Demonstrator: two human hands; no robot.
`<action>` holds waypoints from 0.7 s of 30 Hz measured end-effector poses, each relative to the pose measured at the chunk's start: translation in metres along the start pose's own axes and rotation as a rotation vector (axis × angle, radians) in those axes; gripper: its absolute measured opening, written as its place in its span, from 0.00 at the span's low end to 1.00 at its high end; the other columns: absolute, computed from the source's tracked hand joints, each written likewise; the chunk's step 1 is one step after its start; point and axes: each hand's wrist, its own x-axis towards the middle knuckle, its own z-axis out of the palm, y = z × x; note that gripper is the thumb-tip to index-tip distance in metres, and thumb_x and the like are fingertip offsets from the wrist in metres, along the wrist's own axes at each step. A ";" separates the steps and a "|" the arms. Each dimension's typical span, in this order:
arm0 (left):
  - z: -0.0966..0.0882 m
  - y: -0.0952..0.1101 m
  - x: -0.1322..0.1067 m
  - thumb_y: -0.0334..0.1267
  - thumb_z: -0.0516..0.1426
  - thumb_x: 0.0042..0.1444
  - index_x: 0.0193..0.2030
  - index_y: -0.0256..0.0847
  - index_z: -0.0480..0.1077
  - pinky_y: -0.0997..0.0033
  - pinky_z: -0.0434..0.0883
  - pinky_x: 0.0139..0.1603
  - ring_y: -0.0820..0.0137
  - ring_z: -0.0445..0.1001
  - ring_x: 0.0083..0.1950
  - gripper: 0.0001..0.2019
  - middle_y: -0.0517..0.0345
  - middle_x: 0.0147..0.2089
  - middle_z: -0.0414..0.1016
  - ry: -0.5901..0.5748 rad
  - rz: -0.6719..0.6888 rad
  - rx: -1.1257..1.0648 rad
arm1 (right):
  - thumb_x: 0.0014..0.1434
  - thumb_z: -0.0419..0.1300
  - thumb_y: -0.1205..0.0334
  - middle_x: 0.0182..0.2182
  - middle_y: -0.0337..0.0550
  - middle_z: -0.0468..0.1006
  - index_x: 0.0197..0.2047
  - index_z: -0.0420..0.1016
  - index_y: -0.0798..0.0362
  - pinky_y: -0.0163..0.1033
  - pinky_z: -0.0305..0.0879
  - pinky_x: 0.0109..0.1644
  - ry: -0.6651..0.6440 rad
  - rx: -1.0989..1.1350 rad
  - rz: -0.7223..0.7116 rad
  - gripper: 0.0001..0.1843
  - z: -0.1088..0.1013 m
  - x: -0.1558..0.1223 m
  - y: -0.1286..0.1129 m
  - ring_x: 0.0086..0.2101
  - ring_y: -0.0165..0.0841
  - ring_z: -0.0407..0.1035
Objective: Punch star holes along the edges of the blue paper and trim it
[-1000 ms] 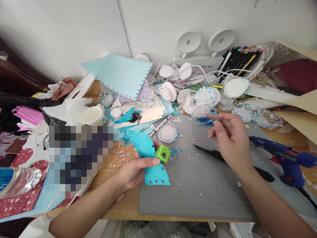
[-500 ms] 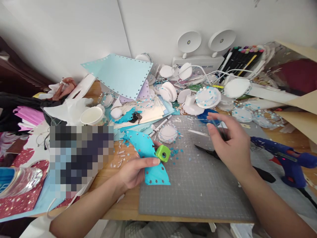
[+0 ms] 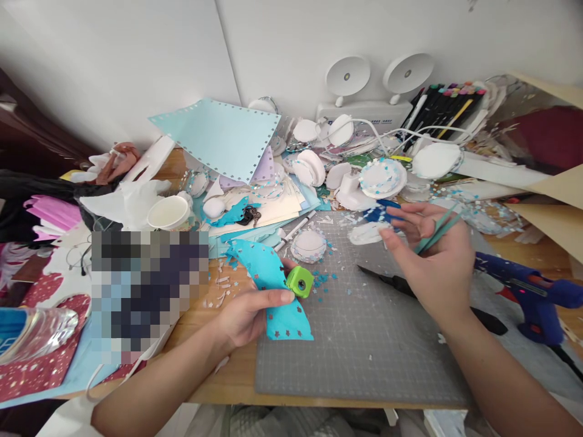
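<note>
My left hand is closed on a bright blue paper strip with star-shaped holes and on a small lime-green paper punch, its thumb lying against the punch. Over the grey cutting mat, my right hand holds slim teal tweezers across its palm, points to the upper right. Beside the right thumb tip is a white oval disc; whether the thumb grips it I cannot tell. Small blue paper stars lie scattered near the punch.
A blue glue gun lies at the right, and a black-handled knife passes under my right hand. White discs with blue stars crowd the back. A paper cup and a plastic bottle are at left.
My right hand has turned and shifted slightly right, and the teal tweezers now show plainly. The white disc by its thumb, blurred before, is now sharper. My left hand stays put.
</note>
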 end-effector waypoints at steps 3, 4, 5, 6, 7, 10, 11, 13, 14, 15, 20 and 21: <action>0.000 0.000 0.000 0.31 0.69 0.41 0.52 0.43 0.70 0.72 0.71 0.40 0.69 0.76 0.36 0.28 0.57 0.40 0.78 0.008 -0.003 -0.002 | 0.43 0.68 0.68 0.49 0.46 0.66 0.34 0.54 0.48 0.54 0.56 0.63 -0.062 0.125 0.055 0.24 0.003 -0.001 0.004 0.57 0.43 0.63; 0.000 0.000 0.000 0.31 0.69 0.40 0.52 0.43 0.70 0.72 0.71 0.40 0.69 0.76 0.37 0.28 0.58 0.40 0.78 0.008 0.003 0.001 | 0.43 0.68 0.68 0.51 0.47 0.64 0.35 0.54 0.48 0.54 0.54 0.64 -0.064 0.135 0.058 0.25 0.003 -0.001 0.006 0.59 0.42 0.61; 0.001 0.000 0.000 0.31 0.69 0.41 0.52 0.43 0.70 0.73 0.71 0.40 0.69 0.76 0.37 0.28 0.58 0.40 0.78 0.007 0.011 0.004 | 0.43 0.68 0.68 0.52 0.49 0.63 0.36 0.54 0.48 0.54 0.54 0.64 -0.059 0.134 0.051 0.25 0.002 -0.001 0.007 0.59 0.42 0.60; 0.001 0.000 0.000 0.31 0.69 0.40 0.52 0.43 0.70 0.73 0.71 0.40 0.69 0.76 0.38 0.29 0.58 0.40 0.78 0.004 0.018 0.006 | 0.44 0.67 0.68 0.54 0.51 0.61 0.37 0.54 0.48 0.54 0.55 0.63 -0.048 0.122 0.035 0.25 0.001 -0.001 0.008 0.59 0.41 0.59; 0.001 0.000 0.000 0.31 0.69 0.41 0.52 0.43 0.70 0.73 0.71 0.40 0.69 0.76 0.38 0.29 0.58 0.40 0.78 -0.001 0.021 0.007 | 0.45 0.66 0.67 0.55 0.52 0.60 0.38 0.54 0.47 0.54 0.57 0.61 -0.029 0.098 0.008 0.24 -0.001 0.000 0.009 0.59 0.40 0.59; 0.002 0.001 0.000 0.31 0.69 0.41 0.52 0.43 0.70 0.73 0.71 0.40 0.69 0.76 0.38 0.29 0.58 0.40 0.78 -0.008 0.015 0.004 | 0.46 0.64 0.67 0.51 0.50 0.64 0.38 0.54 0.47 0.50 0.62 0.53 0.034 0.006 -0.056 0.22 -0.005 0.001 0.009 0.51 0.38 0.63; 0.002 0.001 0.000 0.31 0.69 0.41 0.52 0.43 0.70 0.73 0.71 0.40 0.69 0.76 0.37 0.29 0.58 0.40 0.78 -0.006 0.008 0.002 | 0.46 0.64 0.67 0.47 0.48 0.66 0.37 0.54 0.47 0.48 0.63 0.49 0.038 0.012 -0.044 0.21 -0.005 0.001 0.009 0.46 0.36 0.65; 0.001 0.001 -0.001 0.32 0.69 0.41 0.52 0.43 0.70 0.73 0.71 0.40 0.70 0.76 0.36 0.29 0.58 0.39 0.78 0.002 0.002 0.002 | 0.47 0.63 0.67 0.38 0.41 0.67 0.34 0.55 0.47 0.43 0.63 0.40 0.004 0.117 0.049 0.18 -0.006 0.002 0.008 0.33 0.32 0.65; 0.001 0.001 -0.001 0.32 0.69 0.40 0.52 0.43 0.70 0.73 0.71 0.39 0.70 0.76 0.35 0.29 0.58 0.39 0.78 0.007 0.001 0.005 | 0.47 0.62 0.67 0.35 0.38 0.66 0.33 0.55 0.48 0.41 0.62 0.35 -0.019 0.195 0.109 0.17 -0.006 0.003 0.007 0.28 0.29 0.62; 0.001 0.001 -0.001 0.32 0.69 0.40 0.52 0.43 0.70 0.73 0.71 0.39 0.70 0.76 0.35 0.29 0.58 0.39 0.78 0.011 0.003 0.007 | 0.47 0.62 0.67 0.33 0.36 0.65 0.32 0.56 0.48 0.39 0.60 0.31 -0.035 0.265 0.160 0.16 -0.006 0.003 0.007 0.25 0.27 0.60; 0.001 0.001 -0.001 0.32 0.69 0.41 0.53 0.44 0.69 0.72 0.71 0.39 0.68 0.76 0.38 0.30 0.58 0.40 0.78 -0.003 0.003 0.010 | 0.51 0.57 0.68 0.27 0.36 0.67 0.33 0.63 0.49 0.36 0.55 0.26 -0.075 0.283 0.243 0.07 -0.005 0.004 0.006 0.23 0.27 0.60; 0.001 0.001 -0.002 0.32 0.69 0.41 0.53 0.44 0.69 0.71 0.71 0.39 0.68 0.76 0.37 0.30 0.58 0.40 0.78 -0.007 0.003 0.015 | 0.54 0.56 0.67 0.28 0.38 0.69 0.34 0.66 0.50 0.37 0.58 0.29 -0.070 0.239 0.217 0.04 -0.004 0.004 0.005 0.25 0.29 0.62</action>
